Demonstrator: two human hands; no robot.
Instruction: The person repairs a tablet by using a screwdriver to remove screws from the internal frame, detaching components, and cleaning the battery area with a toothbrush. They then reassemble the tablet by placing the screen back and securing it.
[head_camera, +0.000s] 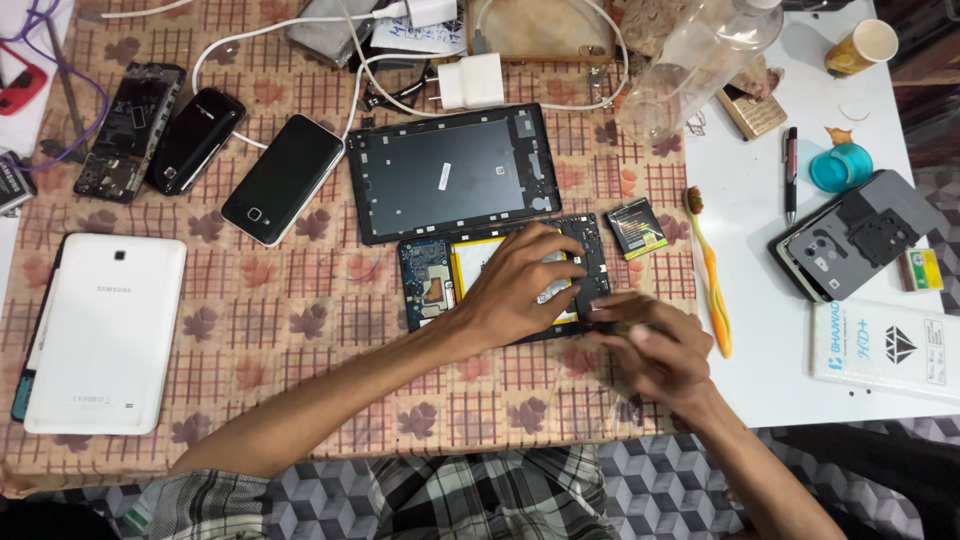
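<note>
While the left hand (520, 285) presses flat on the opened tablet (500, 275) at mid tabletop (300, 320), fingers spread, not clenched, the right hand (655, 350) works its right edge; grip blurred, cannot tell. Thin, rigid, fragile: bare circuit board, yellow battery. Hold by the frame edges. Detached dark back panel (455, 170) lies just above.
</note>
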